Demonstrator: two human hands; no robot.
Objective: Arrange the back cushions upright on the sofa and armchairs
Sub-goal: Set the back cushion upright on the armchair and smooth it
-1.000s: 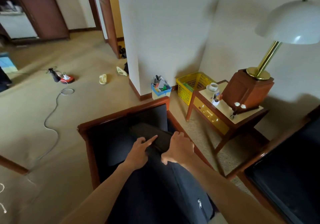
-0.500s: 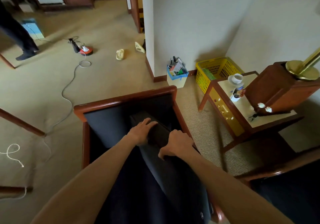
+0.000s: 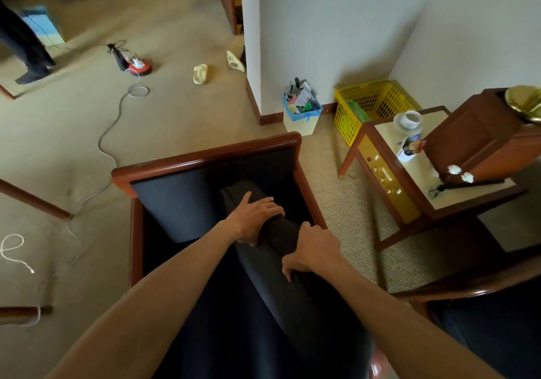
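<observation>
Both hands' grip (image 3: pixel 257 217) (image 3: pixel 313 254) on dark cushion (image 3: pixel 281 279), carpeted room's wood-framed armchair (image 3: pixel 205 156).

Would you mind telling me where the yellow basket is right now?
In the head view, the yellow basket sits on the floor at upper right, against the wall, between the small bin and the side table.

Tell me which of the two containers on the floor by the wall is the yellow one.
The yellow basket, the one nearer the side table. The small bin left of it is pale with a blue rim.
</observation>
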